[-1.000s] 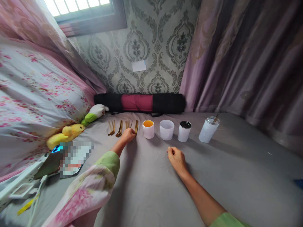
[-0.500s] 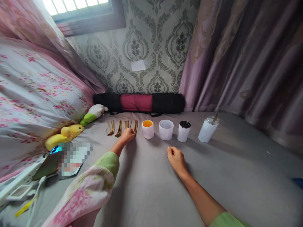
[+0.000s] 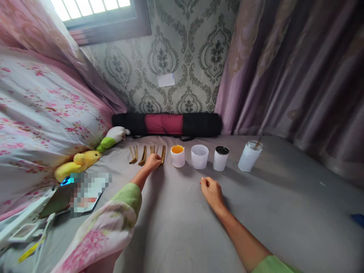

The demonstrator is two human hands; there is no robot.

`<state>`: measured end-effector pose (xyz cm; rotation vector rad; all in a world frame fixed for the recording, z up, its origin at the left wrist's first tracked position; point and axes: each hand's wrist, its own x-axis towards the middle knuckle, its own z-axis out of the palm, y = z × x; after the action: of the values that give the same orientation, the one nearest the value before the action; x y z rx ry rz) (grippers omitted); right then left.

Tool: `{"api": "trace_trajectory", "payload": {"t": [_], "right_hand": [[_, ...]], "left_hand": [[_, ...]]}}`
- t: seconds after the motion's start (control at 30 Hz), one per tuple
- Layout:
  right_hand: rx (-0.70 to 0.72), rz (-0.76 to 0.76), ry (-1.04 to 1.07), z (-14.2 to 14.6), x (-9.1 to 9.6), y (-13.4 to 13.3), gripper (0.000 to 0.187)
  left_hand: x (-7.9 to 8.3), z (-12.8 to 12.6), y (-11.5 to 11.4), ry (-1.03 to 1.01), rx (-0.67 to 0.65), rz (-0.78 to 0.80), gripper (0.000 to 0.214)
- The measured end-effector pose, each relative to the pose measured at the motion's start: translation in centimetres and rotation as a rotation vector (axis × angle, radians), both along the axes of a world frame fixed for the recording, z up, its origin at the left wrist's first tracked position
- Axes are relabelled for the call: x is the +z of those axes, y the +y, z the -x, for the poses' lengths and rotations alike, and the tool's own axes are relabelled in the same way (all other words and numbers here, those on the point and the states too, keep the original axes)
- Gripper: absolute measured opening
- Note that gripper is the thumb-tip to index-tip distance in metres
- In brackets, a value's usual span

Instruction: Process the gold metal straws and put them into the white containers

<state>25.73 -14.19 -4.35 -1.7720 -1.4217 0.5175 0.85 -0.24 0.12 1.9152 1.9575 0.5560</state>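
My left hand [image 3: 153, 162] is closed at the lower ends of a bundle of thin golden-brown sticks [image 3: 152, 148], its fingertips mostly hidden. Beside it, another bundle [image 3: 163, 152] stretches away on the grey sheet. Two more bundles lie to the left: one fanned [image 3: 133, 154], one tight [image 3: 143, 155]. My right hand [image 3: 211, 190] rests on the sheet with fingers curled and nothing visible in them. Beyond it are a white-wrapped cup with an orange inside [image 3: 178, 158], a translucent white cup [image 3: 199, 157] and a white-wrapped cup with a dark inside [image 3: 221, 161].
A tilted white-wrapped jar [image 3: 249, 157] with a brown stick poking out stands at the right. A black and red roll bag [image 3: 165, 125] lies along the wall. On the left are a yellow plush toy [image 3: 78, 165], a white-green plush toy [image 3: 113, 137], a phone and a power strip [image 3: 27, 218].
Both hands keep nearly the same place and pose. The whole view has shifted very slightly; the sticks and cups stand as before.
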Motion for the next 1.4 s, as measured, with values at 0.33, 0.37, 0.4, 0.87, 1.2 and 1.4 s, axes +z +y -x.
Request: {"api": "trace_trajectory", "payload": {"t": [0.33,0.37,0.4,0.87,1.2,1.4], "right_hand": [[0.004,0.001,0.002,0.1,0.2,-0.1,0.032],[0.003,0.006,0.004,0.1,0.2,-0.1,0.032],[0.002,0.011,0.005,0.0,0.2,-0.1,0.032],[-0.004,-0.003,-0.042,0.1,0.1,-0.1,0.031],[0.01,0.004,-0.014,0.0,0.0,0.0,0.032],[0.01,0.007,-0.025,0.1,0.2,-0.1,0.032]], "left_hand": [[-1.0,-0.1,0.1,-0.413,0.082,0.084,0.018],[-1.0,-0.1,0.1,-0.458,0.091,0.094,0.017],[-1.1,-0.2,0.1,-0.502,0.098,0.102,0.016],[-1.8,-0.7,-1.0,-1.015,0.138,0.167,0.012],[-1.8,-1.7,-3.0,-1.181,0.171,0.195,0.018],[-2.1,-2.1,-4.3,-1.231,0.179,0.215,0.017]]}}
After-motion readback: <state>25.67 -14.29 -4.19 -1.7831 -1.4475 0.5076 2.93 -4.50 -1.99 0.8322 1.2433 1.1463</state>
